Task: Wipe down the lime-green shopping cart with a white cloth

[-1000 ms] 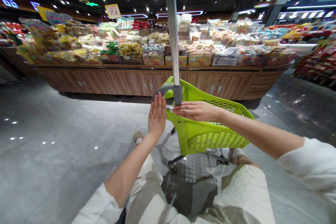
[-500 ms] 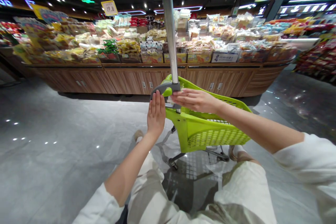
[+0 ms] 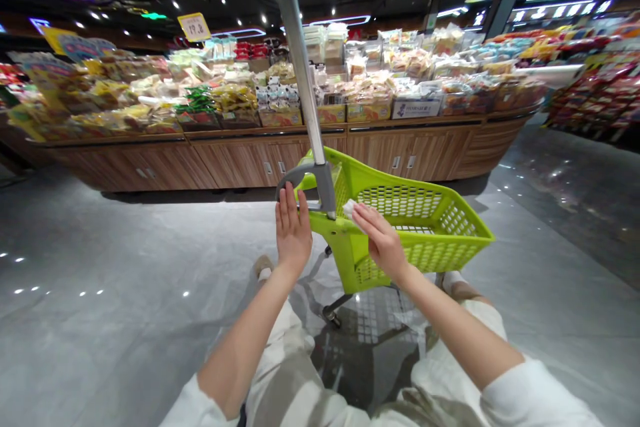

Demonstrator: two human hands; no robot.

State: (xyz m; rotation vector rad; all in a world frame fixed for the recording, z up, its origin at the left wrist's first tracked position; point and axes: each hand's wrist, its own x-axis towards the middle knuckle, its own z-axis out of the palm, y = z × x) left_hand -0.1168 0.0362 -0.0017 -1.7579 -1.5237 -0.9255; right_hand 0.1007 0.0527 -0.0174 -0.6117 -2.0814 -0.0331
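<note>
A bright green plastic shopping cart (image 3: 345, 253) stands before me, with a grey handle piece (image 3: 327, 190) around the base of a tall metal pole (image 3: 300, 47). My left hand (image 3: 294, 230) is on the left curve of that grey handle, fingers laid over it and the back of the hand toward me. In my right hand (image 3: 383, 237) a small crumpled white tissue (image 3: 350, 208) is pinched at the fingertips. That hand is over the near rim of the basket, right of the pole; whether the tissue touches the rim I cannot tell.
A long wooden display counter (image 3: 240, 160) piled with packaged snacks (image 3: 233, 97) runs across behind the cart. A price sign (image 3: 194, 27) stands above it. More packaged goods (image 3: 595, 93) are at the right. My legs and the cart's wheels (image 3: 331, 317) are on the grey floor (image 3: 125, 320).
My right hand has moved away from the grey handle, down and right to the basket's rim, with the tissue. The left hand stays on the handle. The view has shifted slightly.
</note>
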